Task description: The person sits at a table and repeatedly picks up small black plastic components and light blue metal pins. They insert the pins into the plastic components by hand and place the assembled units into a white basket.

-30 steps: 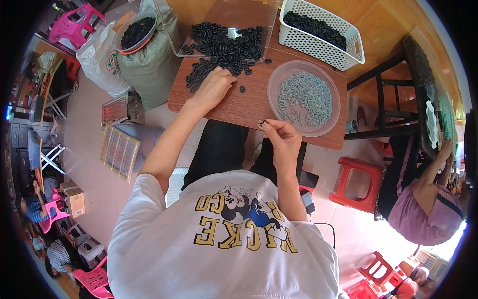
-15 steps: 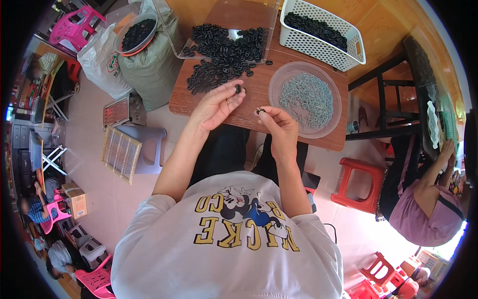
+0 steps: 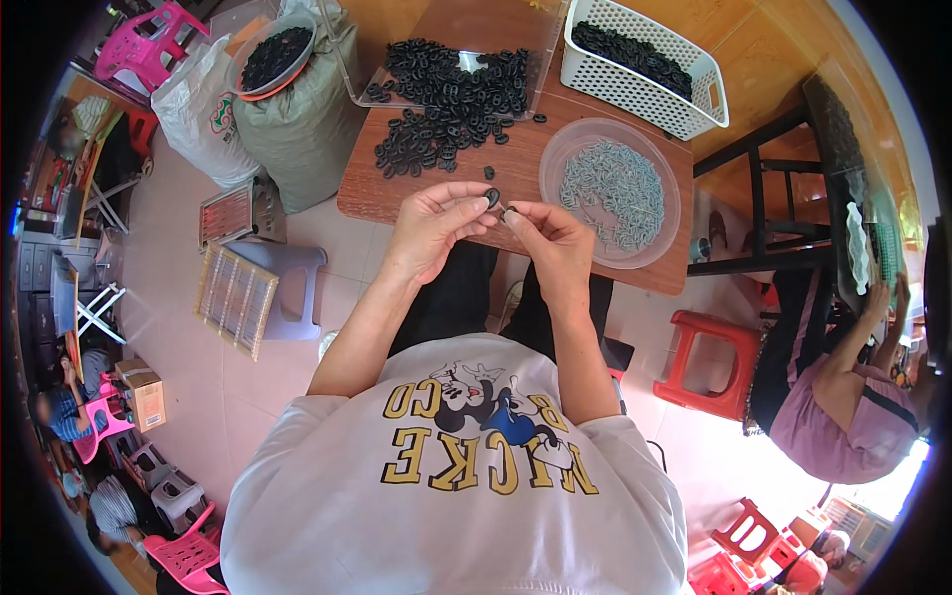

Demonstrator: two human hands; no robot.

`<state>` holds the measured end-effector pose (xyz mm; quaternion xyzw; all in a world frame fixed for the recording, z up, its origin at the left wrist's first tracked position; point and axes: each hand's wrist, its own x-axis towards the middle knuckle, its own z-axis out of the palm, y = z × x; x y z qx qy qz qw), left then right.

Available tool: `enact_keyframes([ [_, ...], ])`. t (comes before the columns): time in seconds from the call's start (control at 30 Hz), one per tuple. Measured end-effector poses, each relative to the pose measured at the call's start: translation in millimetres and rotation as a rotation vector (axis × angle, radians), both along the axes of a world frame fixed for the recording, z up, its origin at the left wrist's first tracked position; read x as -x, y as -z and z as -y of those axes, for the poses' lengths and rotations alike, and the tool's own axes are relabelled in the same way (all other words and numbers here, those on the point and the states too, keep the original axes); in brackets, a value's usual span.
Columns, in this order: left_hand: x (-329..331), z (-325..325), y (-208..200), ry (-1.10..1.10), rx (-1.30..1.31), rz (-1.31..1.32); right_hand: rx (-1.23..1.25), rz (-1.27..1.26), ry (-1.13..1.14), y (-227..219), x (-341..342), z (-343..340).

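Note:
My left hand (image 3: pixel 436 230) is closed in a pinch on a black oval plastic piece (image 3: pixel 493 197), held over the table's near edge. Close beside it, my right hand (image 3: pixel 553 243) pinches a small screw (image 3: pixel 504 210), its tip pointing at the oval piece. Whether the two parts touch is too small to tell. Just beyond the fingertips one black piece (image 3: pixel 489 173) lies alone on the brown table (image 3: pixel 397 203). Farther back is a heap of similar black pieces (image 3: pixel 426 139), partly in a clear plastic box. A clear round bowl of silvery screws (image 3: pixel 613 193) stands right of my hands.
A white perforated basket (image 3: pixel 709 99) of black pieces stands at the back right. Sacks (image 3: pixel 297 149) topped by a bowl (image 3: pixel 278 58) stand left. A red stool (image 3: pixel 706 365) is at the right, near another person (image 3: pixel 853 416). A bamboo rack (image 3: pixel 235 300) leans against a grey stool.
My hands have come together, and the left has turned palm inward with an oval piece between thumb and fingers. A single black piece now shows on the table beyond them.

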<state>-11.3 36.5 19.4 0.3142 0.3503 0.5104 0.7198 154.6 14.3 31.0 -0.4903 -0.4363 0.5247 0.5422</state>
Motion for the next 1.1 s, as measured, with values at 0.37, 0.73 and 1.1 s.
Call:
enact_keyframes([
  [0.37, -10.7, 5.4, -0.2, -0.041, -0.129, -0.171, -0.023, 0.039, 0.007, 3.1, -2.4, 0.9],
  [0.73, -11.7, 5.6, 3.7, -0.026, -0.212, -0.283, 0.002, -0.032, 0.001, 3.2, 4.0, 3.5],
  [1.1, -15.2, 10.7, 4.3, -0.005, -0.235, -0.295, -0.129, 0.034, -0.008, 22.9, 7.7, 3.5],
])
